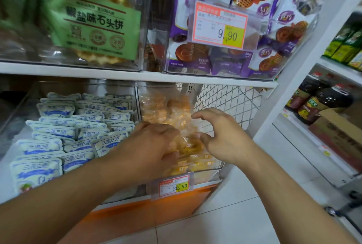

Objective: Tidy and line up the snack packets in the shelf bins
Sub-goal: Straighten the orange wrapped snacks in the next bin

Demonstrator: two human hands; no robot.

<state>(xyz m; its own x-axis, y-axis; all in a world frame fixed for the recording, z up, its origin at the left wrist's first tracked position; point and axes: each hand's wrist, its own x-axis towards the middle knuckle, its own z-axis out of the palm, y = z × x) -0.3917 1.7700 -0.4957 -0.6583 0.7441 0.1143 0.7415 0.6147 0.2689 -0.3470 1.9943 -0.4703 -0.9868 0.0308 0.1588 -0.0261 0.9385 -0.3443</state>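
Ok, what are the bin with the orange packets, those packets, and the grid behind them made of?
Bin: looks like clear hard plastic, glossy; the contents show through and the rim catches light.
Orange packets: thin see-through film, probably plastic, crinkled and shiny; the left hand grips some, the right hand hovers.
Grid: seemingly white-coated metal wire, in a diamond mesh.

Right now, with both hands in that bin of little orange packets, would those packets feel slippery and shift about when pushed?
Probably. The orange packets look wrapped in clear glossy film, so they would likely slide over one another. They lie in a loose heap, so a push by the left hand may shift several at once. Each looks small, so likely light and crinkly rather than stiff.
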